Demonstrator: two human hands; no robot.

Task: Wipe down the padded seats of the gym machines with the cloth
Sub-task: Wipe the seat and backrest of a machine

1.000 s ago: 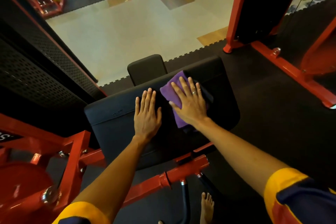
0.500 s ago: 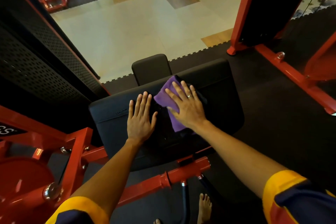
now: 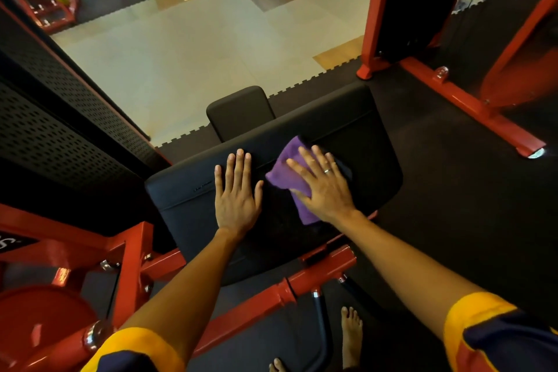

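Nearest you, your bare foot [image 3: 351, 332] stands on the dark mat behind the red frame bar [image 3: 256, 299] that carries the seat.

Above it, your left hand [image 3: 237, 190] lies palm down on the black padded seat [image 3: 362, 142], fingers straight and together, grasping nothing; it looks to be bracing you. Just beside it, your right hand [image 3: 323, 187] presses the purple cloth [image 3: 282, 174] flat on the middle of the seat, fingers spread and straight, not curled round it.

You look to be mid-wipe on this seat. The next move calls for firm, even pressure as you slide the cloth out toward the unwiped right end and far edge, palm flat so the cloth does not bunch.

The cloth is crumpled in soft folds, poking out past your fingertips and wrist.

Beyond sits a smaller black pad [image 3: 240, 112], which probably needs wiping too.
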